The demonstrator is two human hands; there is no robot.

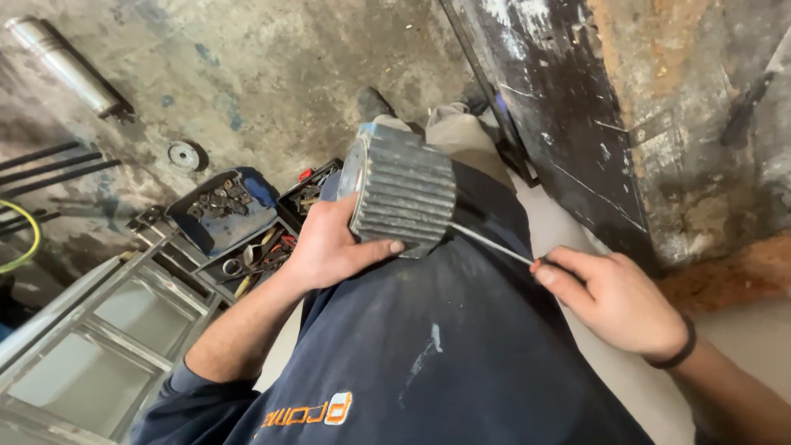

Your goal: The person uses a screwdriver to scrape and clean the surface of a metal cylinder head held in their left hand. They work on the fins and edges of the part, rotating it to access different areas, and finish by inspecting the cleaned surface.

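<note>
I look down along my dark blue shirt (pixel 428 363), and just above it are my two hands. My left hand (pixel 329 247) is closed around one ribbed grey cylinder (pixel 404 194), with the thumb across its lower edge, and it holds the cylinder against my body. My right hand (pixel 614 297) has the fingers closed on one thin metal rod (pixel 490 245); the other end of the rod touches the bottom right edge of the cylinder. On the right wrist I wear one dark band (pixel 680 350). Below my left arm stands a grey metal frame (pixel 91 346), in the lower left corner of the view. A little farther, on the concrete floor (pixel 272 74), I count two open trays (pixel 247 235) with small tools and metal parts inside, one next to the other. Near them lies one small round disc (pixel 184 155). At the left edge of the floor there are some dark bars (pixel 49 165) and one yellow hose (pixel 25 239). In the far left corner lies one shiny metal tube (pixel 62 62). On the right rises one big rusty metal plate (pixel 626 115). The floor is stained and dusty.
</note>
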